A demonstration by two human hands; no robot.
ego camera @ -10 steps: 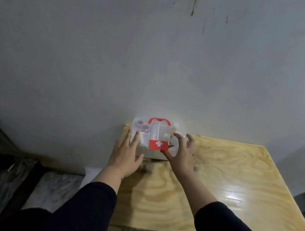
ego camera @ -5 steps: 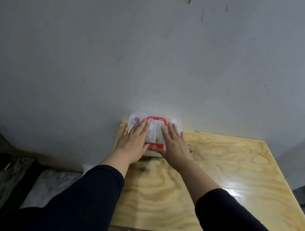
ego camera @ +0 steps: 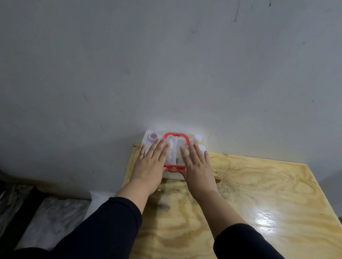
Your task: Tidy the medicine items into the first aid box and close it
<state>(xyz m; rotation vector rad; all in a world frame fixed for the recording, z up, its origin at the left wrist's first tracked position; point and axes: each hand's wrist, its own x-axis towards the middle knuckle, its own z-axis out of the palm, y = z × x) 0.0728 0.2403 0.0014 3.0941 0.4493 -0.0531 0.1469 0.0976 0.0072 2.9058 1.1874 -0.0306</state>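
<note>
The first aid box [ego camera: 173, 151] is clear plastic with a red handle [ego camera: 176, 136] and a red clasp [ego camera: 174, 168]. It stands at the far left corner of the wooden table, against the wall, with its lid down. Small bottles show through the lid, one with a purple cap [ego camera: 153, 136]. My left hand [ego camera: 151, 163] lies flat on the left half of the lid, fingers spread. My right hand [ego camera: 197, 168] lies flat on the right half. Neither hand grips anything.
The plywood table [ego camera: 253, 202] stretches to the right and toward me, glossy with a light glare. A grey wall [ego camera: 173, 65] rises directly behind the box. To the left of the table edge lies a dark floor [ego camera: 7, 206].
The lid has come down from tilted to flat on the box. Both hands moved from the box's sides onto the top of the lid.
</note>
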